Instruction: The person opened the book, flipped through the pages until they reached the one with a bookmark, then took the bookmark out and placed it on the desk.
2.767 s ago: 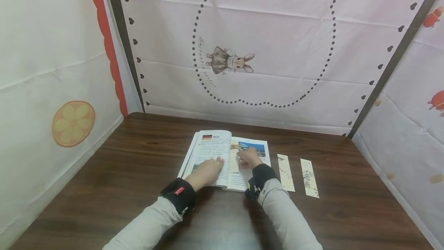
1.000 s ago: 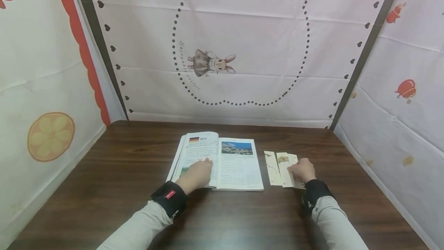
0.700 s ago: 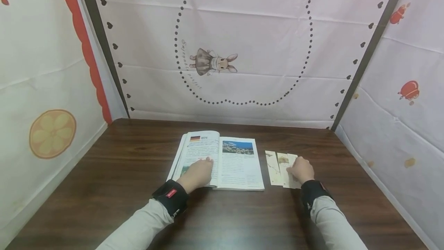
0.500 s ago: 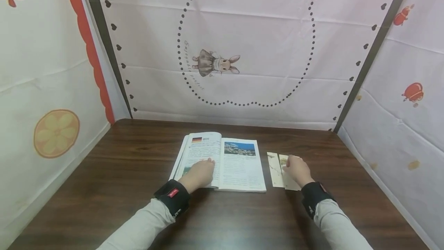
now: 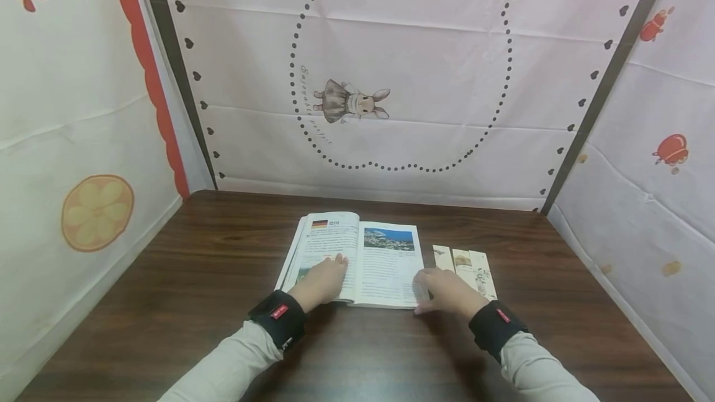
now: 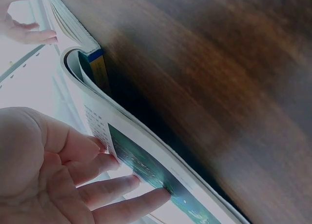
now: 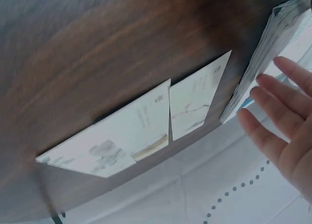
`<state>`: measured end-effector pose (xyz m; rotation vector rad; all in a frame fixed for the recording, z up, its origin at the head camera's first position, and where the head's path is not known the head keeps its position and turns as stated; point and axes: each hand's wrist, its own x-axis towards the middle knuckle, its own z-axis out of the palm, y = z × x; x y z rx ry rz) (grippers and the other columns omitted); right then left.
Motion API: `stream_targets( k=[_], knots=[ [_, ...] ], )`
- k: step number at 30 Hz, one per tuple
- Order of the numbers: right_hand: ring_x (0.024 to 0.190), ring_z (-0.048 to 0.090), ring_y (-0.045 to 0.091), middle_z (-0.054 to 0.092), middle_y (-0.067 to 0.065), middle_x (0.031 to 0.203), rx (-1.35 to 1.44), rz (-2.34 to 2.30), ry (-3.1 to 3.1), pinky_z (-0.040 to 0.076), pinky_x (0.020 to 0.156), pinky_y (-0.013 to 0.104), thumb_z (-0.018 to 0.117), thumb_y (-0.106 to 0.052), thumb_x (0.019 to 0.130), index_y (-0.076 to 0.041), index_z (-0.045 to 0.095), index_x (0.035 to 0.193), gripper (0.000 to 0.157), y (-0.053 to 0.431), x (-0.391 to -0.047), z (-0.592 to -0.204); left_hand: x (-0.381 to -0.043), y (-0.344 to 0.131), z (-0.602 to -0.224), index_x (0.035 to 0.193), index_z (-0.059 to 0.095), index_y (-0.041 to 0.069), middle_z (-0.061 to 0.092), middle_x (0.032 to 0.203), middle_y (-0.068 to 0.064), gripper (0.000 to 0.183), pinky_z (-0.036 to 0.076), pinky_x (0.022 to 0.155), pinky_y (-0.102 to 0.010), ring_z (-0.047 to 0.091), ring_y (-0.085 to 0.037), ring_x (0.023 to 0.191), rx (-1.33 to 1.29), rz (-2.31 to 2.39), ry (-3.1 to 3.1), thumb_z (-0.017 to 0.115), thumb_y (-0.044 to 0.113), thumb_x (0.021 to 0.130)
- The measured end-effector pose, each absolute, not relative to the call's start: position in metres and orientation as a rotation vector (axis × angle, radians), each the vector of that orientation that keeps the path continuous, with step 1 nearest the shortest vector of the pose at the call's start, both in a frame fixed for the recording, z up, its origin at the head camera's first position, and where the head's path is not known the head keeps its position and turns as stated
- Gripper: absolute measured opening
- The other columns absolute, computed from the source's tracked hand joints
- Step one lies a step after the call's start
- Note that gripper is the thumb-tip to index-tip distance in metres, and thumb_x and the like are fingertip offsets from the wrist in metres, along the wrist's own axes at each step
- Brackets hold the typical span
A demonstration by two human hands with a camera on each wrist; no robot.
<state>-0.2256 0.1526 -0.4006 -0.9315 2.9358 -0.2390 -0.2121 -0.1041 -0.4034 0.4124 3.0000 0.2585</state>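
Note:
An open book (image 5: 389, 275) lies on the table, a flag printed on its left page and a coastal town photo on its right. My left hand (image 5: 323, 279) rests on the left page; the left wrist view shows its fingers (image 6: 111, 187) spread over a green picture. At the book's right edge is my right hand (image 5: 449, 292), its fingers (image 7: 273, 109) extended and holding nothing. Under and beyond that hand lie three pale bookmarks side by side: one with a branch (image 7: 192, 104), a middle one (image 5: 462, 259) and one with flowers (image 5: 483, 276), the last two overlapping.
The dark wooden table (image 5: 234, 247) reaches to printed cloth walls (image 5: 413, 98) at the back and both sides. Bare wood shows left of the book and along the front.
My right hand takes a bookmark out of the book, lays it between the other two, lets go and comes back left to the book's right edge. The left hand stays on the left page.

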Motion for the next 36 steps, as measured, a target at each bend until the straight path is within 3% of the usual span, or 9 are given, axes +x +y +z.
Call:
stream_targets(
  k=[9,11,14,17,22,28,33,36],
  knots=[
    [0.07,0.052,0.015,0.064,0.001,0.08,-0.899,-0.246,2.88,0.047,0.07,0.035,0.084,-0.017,0.066,-0.007,0.064,0.095,0.037,0.152,-0.228,-0.398,-0.213,-0.102,-0.406,0.136,0.044,-0.005,0.042,0.144,-0.021,0.044,0.035,0.108,-0.045,0.04,-0.035,0.134,0.395,0.286,3.015,0.045,0.009,0.094],
    [0.071,0.052,0.014,0.065,0.001,0.081,-0.879,-0.247,2.877,0.047,0.071,0.035,0.084,-0.017,0.066,-0.008,0.065,0.096,0.036,0.152,-0.228,-0.399,-0.214,-0.101,-0.406,0.13,0.051,-0.005,0.051,0.136,-0.022,0.041,0.043,0.101,-0.045,0.05,-0.035,0.125,0.347,0.394,3.057,0.047,0.009,0.092],
    [0.073,0.052,0.014,0.066,0.001,0.084,-0.871,-0.251,2.864,0.048,0.074,0.035,0.084,-0.017,0.067,-0.008,0.066,0.097,0.036,0.152,-0.23,-0.398,-0.215,-0.101,-0.407,0.115,0.06,-0.004,0.063,0.111,-0.019,0.032,0.052,0.081,-0.041,0.063,-0.031,0.096,0.251,0.552,3.132,0.053,0.017,0.092],
    [0.075,0.053,0.015,0.067,0.002,0.086,-0.865,-0.261,2.836,0.047,0.076,0.037,0.083,-0.018,0.069,-0.007,0.067,0.1,0.036,0.152,-0.23,-0.397,-0.216,-0.103,-0.409,0.109,0.061,-0.001,0.058,0.094,-0.014,0.038,0.049,0.064,-0.036,0.057,-0.024,0.075,0.236,0.569,3.172,0.064,0.031,0.087],
    [0.074,0.053,0.013,0.067,0.002,0.087,-0.887,-0.281,2.811,0.048,0.074,0.035,0.078,-0.015,0.075,-0.008,0.068,0.1,0.028,0.155,-0.23,-0.394,-0.215,-0.104,-0.413,0.113,0.056,0.001,0.054,0.095,-0.014,0.058,0.048,0.061,-0.035,0.054,-0.023,0.077,0.341,0.459,3.19,0.075,0.041,0.076],
    [0.065,0.058,0.01,0.072,0.003,0.082,-1.078,-0.15,2.907,0.048,0.063,0.026,0.067,-0.003,0.083,-0.008,0.071,0.091,0.011,0.152,-0.23,-0.393,-0.211,-0.104,-0.414,0.106,0.062,0.005,0.055,0.093,-0.012,0.046,0.047,0.06,-0.035,0.054,-0.024,0.078,0.454,0.395,3.231,0.074,0.038,0.078],
    [0.064,0.061,0.012,0.072,0.002,0.078,-1.173,-0.031,3.145,0.05,0.062,0.026,0.073,-0.005,0.078,-0.01,0.072,0.086,0.009,0.144,-0.232,-0.387,-0.211,-0.105,-0.408,0.096,0.065,0.005,0.055,0.084,-0.007,0.05,0.041,0.057,-0.03,0.05,-0.02,0.069,0.455,0.434,3.175,0.067,0.052,0.08],
    [0.073,0.065,0.015,0.072,0.001,0.079,-1.277,-0.037,3.262,0.052,0.068,0.03,0.076,-0.008,0.075,-0.011,0.071,0.083,0.01,0.14,-0.233,-0.38,-0.21,-0.106,-0.405,0.09,0.064,0.005,0.052,0.077,-0.005,0.058,0.036,0.054,-0.028,0.046,-0.017,0.063,0.437,0.499,3.12,0.065,0.062,0.076]
  ],
)
